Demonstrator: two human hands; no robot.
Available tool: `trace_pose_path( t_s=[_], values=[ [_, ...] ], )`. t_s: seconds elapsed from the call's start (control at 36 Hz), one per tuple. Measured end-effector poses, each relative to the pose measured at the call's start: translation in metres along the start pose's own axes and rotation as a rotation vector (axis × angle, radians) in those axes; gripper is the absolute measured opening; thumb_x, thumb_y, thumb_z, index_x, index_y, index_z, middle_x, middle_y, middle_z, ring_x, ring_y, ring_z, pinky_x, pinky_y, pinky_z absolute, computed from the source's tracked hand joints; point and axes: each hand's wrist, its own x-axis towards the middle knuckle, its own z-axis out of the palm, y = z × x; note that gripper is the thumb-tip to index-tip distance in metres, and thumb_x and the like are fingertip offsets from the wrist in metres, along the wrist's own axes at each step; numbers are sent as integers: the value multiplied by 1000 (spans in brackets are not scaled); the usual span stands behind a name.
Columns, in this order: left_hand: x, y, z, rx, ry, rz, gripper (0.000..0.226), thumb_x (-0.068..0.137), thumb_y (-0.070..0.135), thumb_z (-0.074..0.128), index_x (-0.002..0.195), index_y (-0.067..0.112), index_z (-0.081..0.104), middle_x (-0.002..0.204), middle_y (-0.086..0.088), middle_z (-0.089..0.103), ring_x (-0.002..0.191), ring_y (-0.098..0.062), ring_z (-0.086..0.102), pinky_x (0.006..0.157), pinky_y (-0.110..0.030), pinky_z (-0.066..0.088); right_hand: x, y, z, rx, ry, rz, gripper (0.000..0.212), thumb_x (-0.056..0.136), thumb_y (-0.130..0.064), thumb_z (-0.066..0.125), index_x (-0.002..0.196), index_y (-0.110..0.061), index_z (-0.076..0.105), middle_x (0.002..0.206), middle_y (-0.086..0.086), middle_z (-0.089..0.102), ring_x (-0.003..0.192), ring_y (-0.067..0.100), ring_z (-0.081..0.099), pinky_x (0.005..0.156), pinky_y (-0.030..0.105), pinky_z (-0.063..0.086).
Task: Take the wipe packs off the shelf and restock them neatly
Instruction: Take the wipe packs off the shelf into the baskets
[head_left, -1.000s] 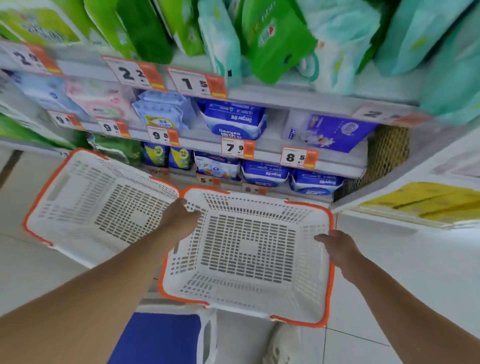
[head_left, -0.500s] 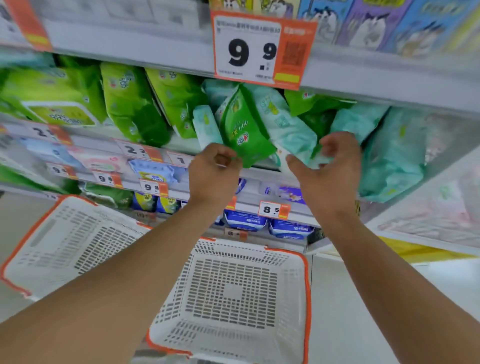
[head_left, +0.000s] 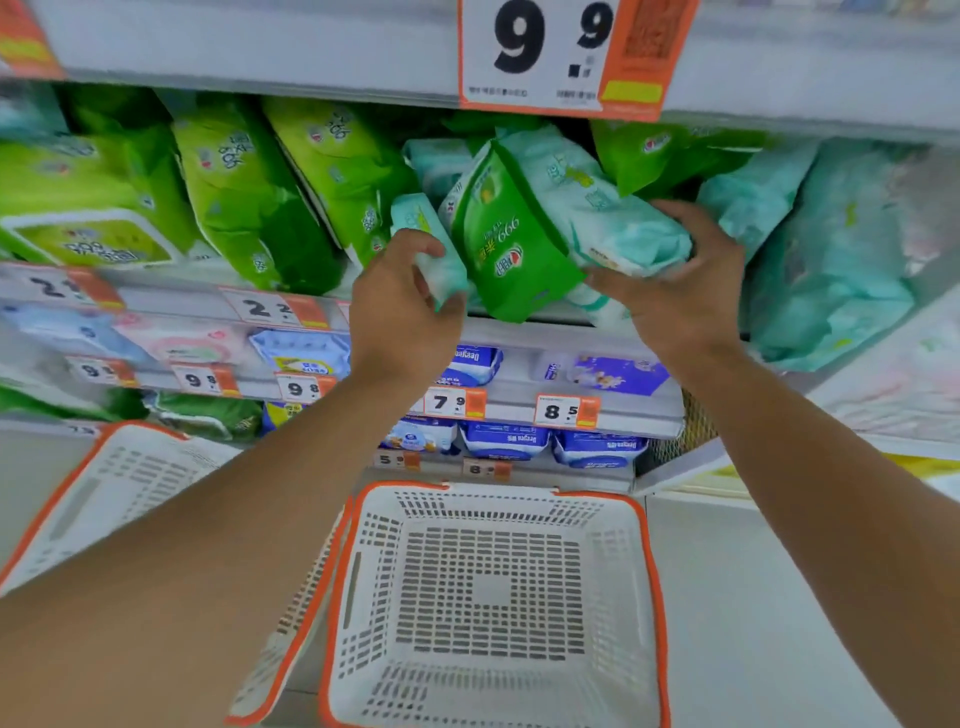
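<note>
1. Head view: a person reaches with both bare arms into a store shelf (head_left: 291, 304) crowded with tilted wipe packs.
2. The left hand (head_left: 400, 306) curls its fingers and thumb round a narrow pale-teal pack (head_left: 434, 244), which stands at a slant at the shelf's front edge.
3. The right hand (head_left: 680, 280) grasps a larger pale-teal pack (head_left: 597, 208), thumb beneath and fingers over its far end; the pack leans against a dark-green pack (head_left: 511, 249) that sits between the two hands.
4. To the left, lime-green packs (head_left: 244, 192) lean in a row on the same shelf; to the right, more teal packs (head_left: 831, 270) slump in a heap.
5. A large price tag (head_left: 550, 52) reading 9.9 hangs on the shelf edge above the hands.
6. Lower shelves carry blue-and-white packs (head_left: 506, 441) behind smaller orange-and-white price tags.
7. Below the arms, a white basket with an orange rim (head_left: 652, 597) sits open on the floor, holding nothing; a second basket (head_left: 104, 499) of the same kind lies tilted just beside it to the left, partly hidden by the left forearm.
</note>
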Motion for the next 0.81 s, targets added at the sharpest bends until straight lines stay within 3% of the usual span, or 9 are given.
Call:
trace_pose_path(
  t_s=[0.11, 0.19, 0.28, 0.36, 0.42, 0.47, 0.53, 0.69, 0.81],
  values=[
    [1, 6, 1, 41, 14, -88, 30, 80, 15, 72, 108, 22, 61, 75, 1, 56, 70, -17, 57, 63, -27, 42, -23, -21, -25, 17, 93, 43, 66, 57, -30, 95, 114, -16, 67, 102, -4, 73, 92, 10, 70, 83, 34, 59],
    [-12, 19, 10, -164, 137, -279, 28, 77, 30, 74, 97, 25, 55, 70, 3, 54, 68, -24, 62, 66, -38, 51, -53, -28, -50, 102, 153, 144, 62, 61, -27, 94, 115, -15, 66, 102, -1, 75, 92, 15, 73, 81, 42, 61],
    [-40, 45, 17, -308, 200, -408, 28, 83, 37, 73, 80, 20, 51, 67, 4, 48, 64, -14, 50, 69, -33, 44, -94, -34, -76, 337, 211, 300, 57, 65, -14, 91, 116, -12, 67, 107, 5, 75, 100, 23, 73, 86, 46, 60],
    [-70, 66, 23, -539, 30, -521, 32, 83, 47, 72, 73, 25, 51, 69, 7, 51, 66, -9, 49, 71, -27, 41, -125, -37, -106, 623, 137, 483, 53, 75, -10, 79, 125, -6, 63, 118, 10, 72, 113, 29, 68, 95, 45, 56],
    [-82, 71, 22, -638, -247, -626, 40, 66, 65, 72, 83, 30, 60, 83, 10, 63, 82, -10, 61, 80, -36, 49, -136, -33, -125, 753, -33, 608, 43, 84, -13, 65, 127, -12, 63, 124, 8, 70, 116, 25, 66, 96, 44, 55],
    [-92, 69, 13, -857, -551, -749, 43, 63, 58, 72, 94, 29, 68, 91, 9, 72, 88, -15, 68, 79, -39, 57, -144, -24, -136, 803, -197, 753, 36, 86, -18, 57, 120, -17, 69, 122, 7, 71, 110, 21, 69, 89, 40, 58],
    [-101, 60, 2, -1000, -716, -799, 39, 62, 40, 77, 97, 22, 74, 97, 0, 76, 84, -20, 72, 73, -41, 61, -148, -10, -139, 805, -356, 857, 35, 85, -19, 54, 112, -18, 76, 122, 11, 70, 107, 23, 71, 86, 39, 59],
    [-142, -3, -16, -788, -761, -937, 51, 66, 8, 78, 116, 14, 65, 108, -6, 74, 93, -23, 72, 71, -38, 62, -151, 36, -113, 621, -571, 916, 54, 86, -28, 70, 134, -7, 59, 133, 19, 63, 121, 36, 62, 102, 52, 49],
    [-173, -33, -23, -698, -795, -984, 52, 68, 10, 76, 118, 15, 63, 114, -6, 73, 102, -26, 71, 76, -39, 61, -161, 48, -93, 518, -583, 915, 44, 88, -22, 63, 128, -5, 62, 122, 17, 69, 112, 34, 68, 90, 43, 58]
  ],
)
